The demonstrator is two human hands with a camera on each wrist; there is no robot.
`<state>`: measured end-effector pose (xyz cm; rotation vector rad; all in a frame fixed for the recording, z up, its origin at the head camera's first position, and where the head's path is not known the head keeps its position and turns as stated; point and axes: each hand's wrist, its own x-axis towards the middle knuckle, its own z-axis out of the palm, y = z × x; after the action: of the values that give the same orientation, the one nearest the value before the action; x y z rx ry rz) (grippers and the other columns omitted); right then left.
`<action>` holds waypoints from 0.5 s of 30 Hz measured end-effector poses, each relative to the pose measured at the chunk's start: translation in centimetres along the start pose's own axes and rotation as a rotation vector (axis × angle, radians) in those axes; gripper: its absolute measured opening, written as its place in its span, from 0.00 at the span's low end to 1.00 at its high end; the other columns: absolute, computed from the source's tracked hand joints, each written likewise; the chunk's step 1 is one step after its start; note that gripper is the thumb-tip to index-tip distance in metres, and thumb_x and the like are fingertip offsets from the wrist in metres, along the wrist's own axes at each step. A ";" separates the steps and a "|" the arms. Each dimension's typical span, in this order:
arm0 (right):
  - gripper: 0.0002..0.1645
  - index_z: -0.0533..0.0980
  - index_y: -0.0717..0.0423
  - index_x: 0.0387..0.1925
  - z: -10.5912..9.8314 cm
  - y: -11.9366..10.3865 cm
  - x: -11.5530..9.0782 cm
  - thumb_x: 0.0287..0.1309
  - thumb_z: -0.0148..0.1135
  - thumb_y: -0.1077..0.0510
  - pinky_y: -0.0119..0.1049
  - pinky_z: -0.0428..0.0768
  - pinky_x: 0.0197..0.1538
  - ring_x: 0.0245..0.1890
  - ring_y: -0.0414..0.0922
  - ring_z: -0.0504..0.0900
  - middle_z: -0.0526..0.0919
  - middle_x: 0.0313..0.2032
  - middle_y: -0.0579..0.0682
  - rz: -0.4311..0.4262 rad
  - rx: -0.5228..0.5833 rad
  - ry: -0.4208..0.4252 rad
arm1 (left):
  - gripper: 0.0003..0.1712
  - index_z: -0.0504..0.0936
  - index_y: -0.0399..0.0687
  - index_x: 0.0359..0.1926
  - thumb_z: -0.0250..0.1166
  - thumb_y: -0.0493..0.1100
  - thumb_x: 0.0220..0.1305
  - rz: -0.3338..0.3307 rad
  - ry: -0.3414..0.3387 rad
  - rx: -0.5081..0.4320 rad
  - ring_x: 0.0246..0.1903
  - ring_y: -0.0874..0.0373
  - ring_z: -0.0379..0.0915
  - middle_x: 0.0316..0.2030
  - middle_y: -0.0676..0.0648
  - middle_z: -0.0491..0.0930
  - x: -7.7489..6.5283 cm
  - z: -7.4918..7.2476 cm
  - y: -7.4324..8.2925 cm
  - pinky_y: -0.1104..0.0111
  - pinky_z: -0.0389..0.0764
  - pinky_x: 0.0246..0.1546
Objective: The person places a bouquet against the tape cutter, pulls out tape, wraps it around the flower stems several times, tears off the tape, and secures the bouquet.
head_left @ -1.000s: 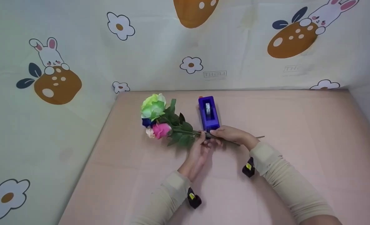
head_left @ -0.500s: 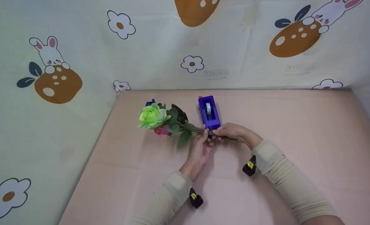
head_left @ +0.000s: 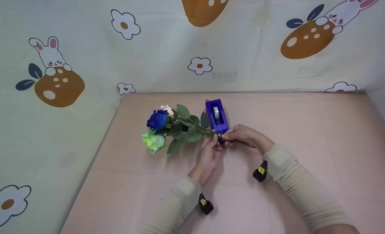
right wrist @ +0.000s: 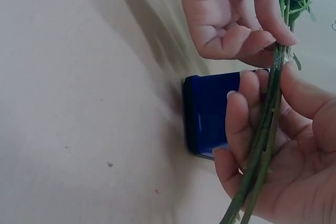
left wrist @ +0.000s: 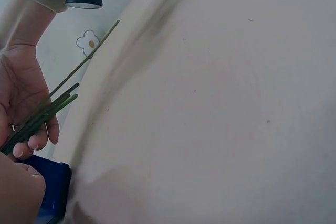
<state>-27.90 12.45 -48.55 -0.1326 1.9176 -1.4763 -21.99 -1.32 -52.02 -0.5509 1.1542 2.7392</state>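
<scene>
A bouquet of artificial roses (head_left: pixel 158 120) lies sideways in both hands, blossoms to the left and stems to the right. Blue, green and pale cream blooms show among green leaves. My left hand (head_left: pixel 208 157) pinches the stems just below the leaves. Beside it, my right hand (head_left: pixel 246 135) grips the same stems (right wrist: pixel 262 129), which run across its palm, thumb pressed on them. Something glossy and clear, like tape (right wrist: pixel 279 61), wraps the stems between the two thumbs. Right behind the hands stands a purple-blue tape dispenser (head_left: pixel 217 115) with a roll in it; the fingers overlap its near end.
The pinkish tabletop (head_left: pixel 309 130) stretches around the hands. Behind and to the left rise walls covered in printed sheeting (head_left: pixel 160 48) with rabbits and flowers. A small black camera hangs under each wrist.
The bouquet has turned about its stems: the blue rose has come up front, the green one has swung toward the near side, and the pink one is hidden. The hands stay nearly in place.
</scene>
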 end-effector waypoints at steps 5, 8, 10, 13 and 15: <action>0.09 0.80 0.64 0.33 -0.3 0.2 0.0 0.57 0.59 0.61 0.33 0.74 0.37 0.22 0.37 0.75 0.78 0.16 0.41 -0.017 -0.026 0.010 | 0.11 0.71 0.44 0.48 0.52 0.34 0.65 0.023 0.013 0.049 0.25 0.65 0.64 0.25 0.54 0.70 0.2 -0.1 -0.4 0.75 0.65 0.26; 0.07 0.81 0.62 0.32 -0.3 0.3 0.0 0.57 0.59 0.62 0.32 0.74 0.36 0.22 0.37 0.74 0.77 0.16 0.42 -0.022 -0.012 0.014 | 0.05 0.71 0.44 0.42 0.52 0.35 0.65 0.041 0.031 0.073 0.24 0.64 0.64 0.25 0.53 0.69 0.4 0.0 -0.5 0.75 0.65 0.25; 0.06 0.81 0.61 0.31 -0.4 0.4 0.1 0.57 0.59 0.62 0.32 0.75 0.36 0.21 0.36 0.74 0.76 0.16 0.42 -0.025 0.006 0.009 | 0.07 0.68 0.41 0.44 0.52 0.34 0.65 0.054 0.049 0.084 0.24 0.64 0.64 0.28 0.52 0.68 0.4 0.0 -0.6 0.75 0.64 0.25; 0.06 0.80 0.60 0.31 -0.4 0.6 0.1 0.58 0.58 0.63 0.30 0.75 0.33 0.20 0.36 0.73 0.76 0.16 0.42 -0.034 0.026 -0.004 | 0.17 0.63 0.37 0.54 0.50 0.33 0.66 0.063 0.090 0.115 0.24 0.65 0.63 0.31 0.52 0.67 0.4 0.0 -0.7 0.75 0.62 0.25; 0.07 0.80 0.60 0.31 -0.4 0.8 0.1 0.59 0.57 0.63 0.28 0.73 0.30 0.18 0.36 0.72 0.75 0.16 0.42 -0.043 0.030 -0.015 | 0.21 0.59 0.36 0.59 0.49 0.34 0.66 0.065 0.117 0.138 0.24 0.65 0.62 0.29 0.52 0.66 0.4 -0.1 -0.7 0.75 0.61 0.24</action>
<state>-27.95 13.05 -49.24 -0.1720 1.8904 -1.5274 -22.16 -0.85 -52.70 -0.6750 1.3996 2.6841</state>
